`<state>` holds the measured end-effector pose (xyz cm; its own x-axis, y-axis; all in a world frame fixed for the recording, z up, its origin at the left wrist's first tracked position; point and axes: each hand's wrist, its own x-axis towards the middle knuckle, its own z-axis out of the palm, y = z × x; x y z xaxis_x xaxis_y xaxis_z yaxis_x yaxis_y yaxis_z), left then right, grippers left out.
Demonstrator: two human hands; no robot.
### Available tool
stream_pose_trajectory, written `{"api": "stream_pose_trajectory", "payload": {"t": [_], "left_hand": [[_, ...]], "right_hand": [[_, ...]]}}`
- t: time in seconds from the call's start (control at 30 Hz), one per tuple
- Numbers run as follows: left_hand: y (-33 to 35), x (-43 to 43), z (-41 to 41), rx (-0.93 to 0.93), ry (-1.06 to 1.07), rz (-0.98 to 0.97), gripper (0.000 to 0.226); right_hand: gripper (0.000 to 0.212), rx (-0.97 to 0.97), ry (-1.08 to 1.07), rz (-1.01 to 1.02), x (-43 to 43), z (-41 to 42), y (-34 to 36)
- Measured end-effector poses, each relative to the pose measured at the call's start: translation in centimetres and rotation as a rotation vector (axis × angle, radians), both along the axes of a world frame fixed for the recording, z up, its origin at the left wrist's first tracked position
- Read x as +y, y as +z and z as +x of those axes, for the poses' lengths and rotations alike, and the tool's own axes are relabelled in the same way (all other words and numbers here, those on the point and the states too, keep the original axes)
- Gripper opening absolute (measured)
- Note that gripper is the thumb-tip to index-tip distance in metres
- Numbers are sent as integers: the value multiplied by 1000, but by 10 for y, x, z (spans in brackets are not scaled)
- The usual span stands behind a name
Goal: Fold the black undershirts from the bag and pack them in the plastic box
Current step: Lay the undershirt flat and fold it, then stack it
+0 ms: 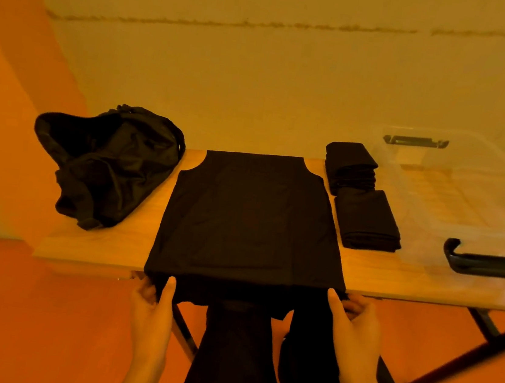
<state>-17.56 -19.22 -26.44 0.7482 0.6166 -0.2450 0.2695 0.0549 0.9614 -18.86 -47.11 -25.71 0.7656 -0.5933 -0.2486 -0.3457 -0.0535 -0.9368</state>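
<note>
With the left hand (153, 301) and right hand (356, 323) each pinching a hem corner of the undershirt (251, 216) spread flat on the tabletop (393, 280), uneven pull may skew the fold or drag it off the near edge.

You've got a black undershirt (251, 219), black bag (108, 161), clear plastic box (455, 190) with black handles, light wood table (393, 278), orange floor.
</note>
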Motion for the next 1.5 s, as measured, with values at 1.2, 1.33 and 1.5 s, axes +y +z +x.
{"api": "stream_pose_trajectory", "payload": {"t": [1.2, 1.33, 1.5], "left_hand": [[19, 83, -51, 13, -196, -31, 24], [24, 88, -57, -79, -168, -81, 25], [26, 90, -63, -79, -114, 9, 15]], "right_hand": [[31, 189, 186, 38, -36, -26, 28], [33, 133, 160, 0, -34, -31, 35], [21, 162, 197, 78, -34, -37, 36]]}}
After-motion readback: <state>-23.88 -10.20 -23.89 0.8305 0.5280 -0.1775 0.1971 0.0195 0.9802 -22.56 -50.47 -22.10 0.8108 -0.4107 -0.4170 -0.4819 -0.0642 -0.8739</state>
